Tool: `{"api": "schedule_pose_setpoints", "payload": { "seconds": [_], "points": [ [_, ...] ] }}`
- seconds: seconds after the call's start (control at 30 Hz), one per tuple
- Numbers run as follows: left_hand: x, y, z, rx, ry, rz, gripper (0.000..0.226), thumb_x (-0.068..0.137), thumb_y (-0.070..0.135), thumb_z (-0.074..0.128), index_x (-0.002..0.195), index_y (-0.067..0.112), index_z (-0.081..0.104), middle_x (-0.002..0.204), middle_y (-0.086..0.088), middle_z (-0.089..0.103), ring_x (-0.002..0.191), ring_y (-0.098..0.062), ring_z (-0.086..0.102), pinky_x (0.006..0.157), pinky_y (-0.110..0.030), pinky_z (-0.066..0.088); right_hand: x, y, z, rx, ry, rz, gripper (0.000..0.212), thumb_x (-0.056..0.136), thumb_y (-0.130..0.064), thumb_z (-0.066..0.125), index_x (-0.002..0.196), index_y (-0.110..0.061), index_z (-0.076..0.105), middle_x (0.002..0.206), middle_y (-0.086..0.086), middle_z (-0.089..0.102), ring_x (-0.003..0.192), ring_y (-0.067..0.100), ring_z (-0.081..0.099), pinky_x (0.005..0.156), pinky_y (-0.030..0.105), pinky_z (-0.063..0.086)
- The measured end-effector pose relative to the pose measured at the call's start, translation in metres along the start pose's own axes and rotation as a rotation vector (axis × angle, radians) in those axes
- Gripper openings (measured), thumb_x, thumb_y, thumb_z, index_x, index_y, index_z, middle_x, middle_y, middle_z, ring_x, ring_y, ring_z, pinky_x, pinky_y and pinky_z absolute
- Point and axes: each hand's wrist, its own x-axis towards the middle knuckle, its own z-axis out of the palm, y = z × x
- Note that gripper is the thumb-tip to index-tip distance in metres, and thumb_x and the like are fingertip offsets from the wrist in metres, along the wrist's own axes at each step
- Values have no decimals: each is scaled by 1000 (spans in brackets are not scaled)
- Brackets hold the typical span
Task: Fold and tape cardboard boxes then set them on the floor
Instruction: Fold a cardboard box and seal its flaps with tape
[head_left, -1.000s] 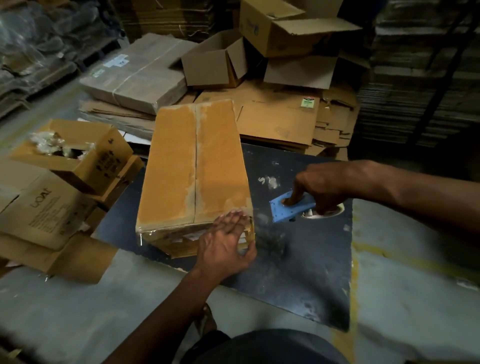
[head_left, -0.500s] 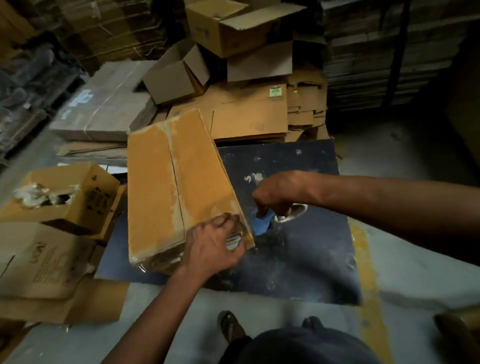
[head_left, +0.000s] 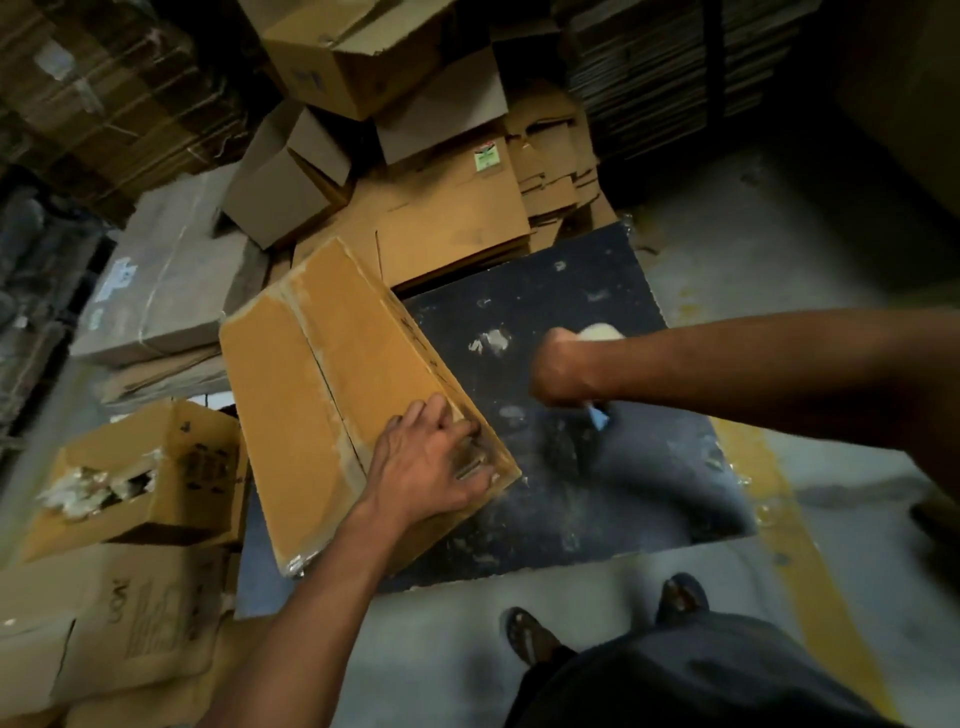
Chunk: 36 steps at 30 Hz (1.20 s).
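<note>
We see a closed cardboard box (head_left: 332, 395) lying on a dark board (head_left: 613, 467) on the concrete floor (head_left: 457, 644), its top flaps meeting in a centre seam, box tilted with the near right corner hanging over the board. Clear tape shines along the near bottom edge and near right corner. The left hand (head_left: 431, 462) lies flat on the near right end of the box top, fingers spread and mostly straight, pressing down on the taped corner, holding nothing. The right hand (head_left: 563, 371) is above the board, just right of the box and not touching it, fist curled round a blue tape dispenser (head_left: 597, 415); only a blue tip shows below the fist and a pale roll (head_left: 600, 331) above it, probably the tape, view is blurred there.

Left of the box we note an open carton (head_left: 150, 467) with crumpled plastic inside, touching or almost touching the box side, can't tell which. Below it lie flattened printed cartons (head_left: 104, 623). Behind the board sits a stack of flat cardboard sheets (head_left: 457, 213) with a small green label, more open boxes (head_left: 291, 176) piled on top, and a strapped grey bundle (head_left: 171, 280) at left. Bundled cardboard stacks fill the back. A yellow floor line (head_left: 800, 561) runs along the board's right. At the bottom we see the person's dark trousers and two sandalled feet (head_left: 530, 634)
</note>
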Motion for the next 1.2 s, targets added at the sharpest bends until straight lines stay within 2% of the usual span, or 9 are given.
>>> {"api": "schedule_pose_setpoints", "payload": {
  "seconds": [0.17, 0.3, 0.43, 0.57, 0.67, 0.77, 0.83, 1.07, 1.2],
  "points": [
    [-3, 3, 8, 48, 79, -5, 65, 77, 81, 50, 118, 37, 72, 110, 1, 44, 104, -21, 47, 86, -42, 43, -14, 40, 65, 526, -242, 112, 39, 101, -23, 64, 139, -16, 63, 130, 0, 66, 115, 23, 64, 90, 31, 49],
    [8, 6, 6, 118, 21, -30, 70, 75, 90, 43, 110, 40, 77, 140, -6, 46, 124, -29, 43, 103, -53, 33, -10, 45, 102, 606, -232, 62, 59, 88, -8, 73, 142, -27, 61, 134, -6, 66, 113, 20, 65, 95, 31, 53],
    [20, 13, 1, 175, -142, -45, 83, 73, 99, 26, 116, 46, 74, 161, -4, 29, 140, -31, 26, 112, -63, 16, -2, 37, 121, 684, -225, 13, 61, 88, -6, 70, 145, -24, 58, 141, -1, 63, 121, 24, 62, 102, 33, 50],
    [38, 12, -3, 178, -260, 7, 101, 69, 105, 7, 130, 49, 66, 167, 2, 18, 148, -31, 12, 115, -69, -1, 7, 30, 135, 868, -149, 13, 54, 92, -8, 65, 142, -26, 62, 138, -3, 65, 118, 21, 63, 103, 31, 49],
    [40, -4, -6, 57, -191, 72, 105, 71, 104, 5, 137, 46, 62, 163, 6, 31, 150, -28, 13, 119, -68, -2, 12, 23, 138, 981, -134, 38, 50, 92, -5, 63, 138, -24, 66, 137, -2, 66, 116, 20, 63, 99, 27, 48],
    [34, -22, -3, -8, -99, 125, 90, 79, 99, 15, 121, 43, 72, 151, 7, 48, 146, -26, 23, 118, -67, 5, 21, 18, 140, 1005, -154, 45, 50, 93, -2, 60, 137, -24, 67, 135, -1, 67, 102, 13, 59, 85, 21, 47],
    [32, -30, -1, 30, -114, 152, 85, 80, 99, 19, 118, 44, 73, 149, 8, 49, 146, -26, 25, 117, -67, 5, 26, 18, 139, 961, -167, 67, 51, 92, -8, 61, 135, -35, 67, 133, -7, 68, 103, 13, 60, 96, 24, 46],
    [55, -13, -2, 188, -301, 185, 109, 64, 104, -8, 124, 54, 68, 172, 10, 13, 156, -30, 1, 116, -72, -7, 31, 18, 132, 818, -93, 163, 38, 93, -44, 69, 129, -52, 65, 131, -11, 66, 126, 26, 51, 95, 39, 47],
    [59, -18, 8, -107, -227, 112, 101, 76, 97, -7, 136, 51, 61, 171, 10, 20, 156, -21, 7, 121, -65, 0, 27, 15, 128, 821, -95, 261, 40, 94, -45, 67, 133, -46, 63, 135, -6, 63, 131, 29, 49, 105, 53, 46]
  ]
}}
